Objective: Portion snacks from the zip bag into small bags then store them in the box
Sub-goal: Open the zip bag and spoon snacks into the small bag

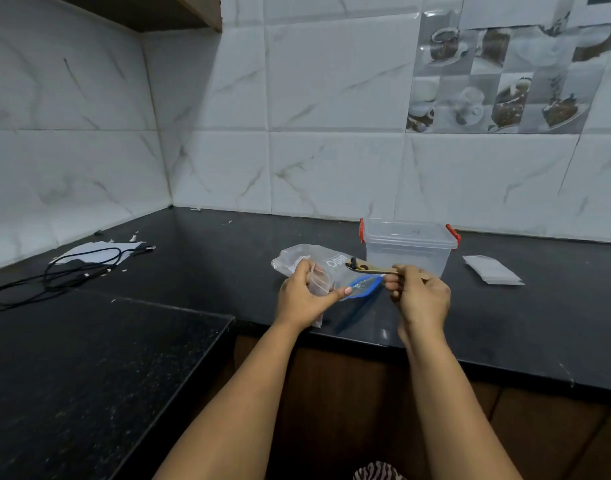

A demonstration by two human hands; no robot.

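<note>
The right hand [418, 292] grips a wooden spoon [370, 268] carrying dark snacks; the left hand [306, 292] pinches a small clear bag [319, 280] (mouth barely open). A tilt would likely scatter pieces over the black worktop [228, 258] near its front edge.

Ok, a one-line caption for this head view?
Right hand lifts spoon of snacks from zip bag toward small bag held by left hand.
</note>
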